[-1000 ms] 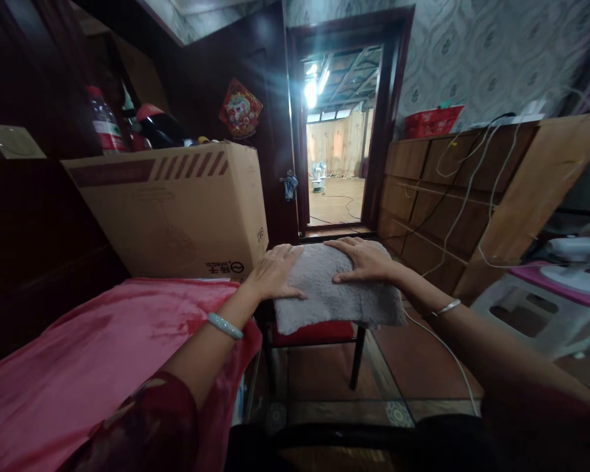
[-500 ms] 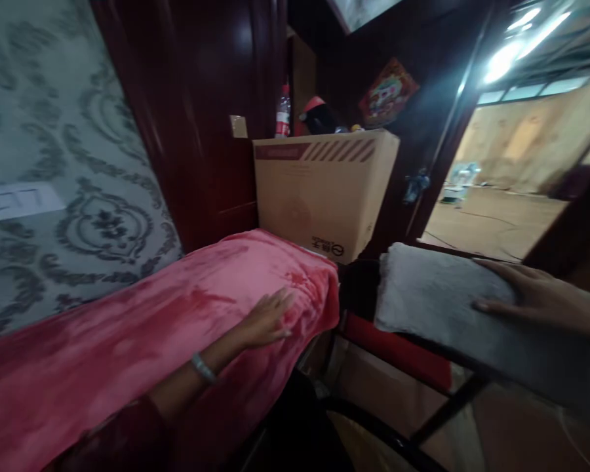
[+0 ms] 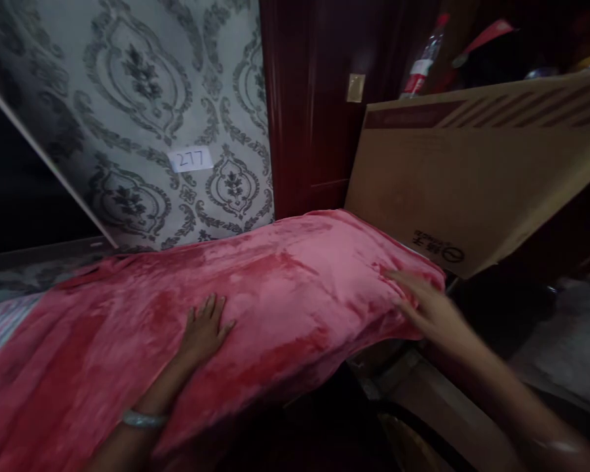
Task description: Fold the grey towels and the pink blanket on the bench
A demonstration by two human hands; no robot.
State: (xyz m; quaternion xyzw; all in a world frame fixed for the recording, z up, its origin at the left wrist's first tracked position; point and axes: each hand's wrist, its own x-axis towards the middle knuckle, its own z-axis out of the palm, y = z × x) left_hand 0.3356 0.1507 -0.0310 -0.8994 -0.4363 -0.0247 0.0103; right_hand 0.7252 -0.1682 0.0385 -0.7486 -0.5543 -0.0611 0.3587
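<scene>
A plush pink-red blanket (image 3: 275, 288) lies spread over a long surface in front of me, wrinkled toward its right end. My left hand (image 3: 205, 331), with a pale bracelet (image 3: 143, 418) at the wrist, lies flat on the middle of it with fingers spread. At the blanket's right end rests my right hand (image 3: 417, 298), its fingers stretched out over the folds and somewhat blurred. Neither hand grips anything that I can see. A striped cloth (image 3: 4, 328) shows beyond the blanket's left end.
A large cardboard box (image 3: 472, 170) stands behind the right end, with a red-capped bottle (image 3: 424, 62) behind its top edge. Patterned wallpaper bears a paper label (image 3: 191, 158) reading 277. A grey fluffy cloth (image 3: 570, 341) sits at far right, and a dark screen-like panel (image 3: 19, 177) at left.
My right hand has left the grey cloth and come onto the blanket's right end. My left hand has moved left along the blanket. The view has turned left.
</scene>
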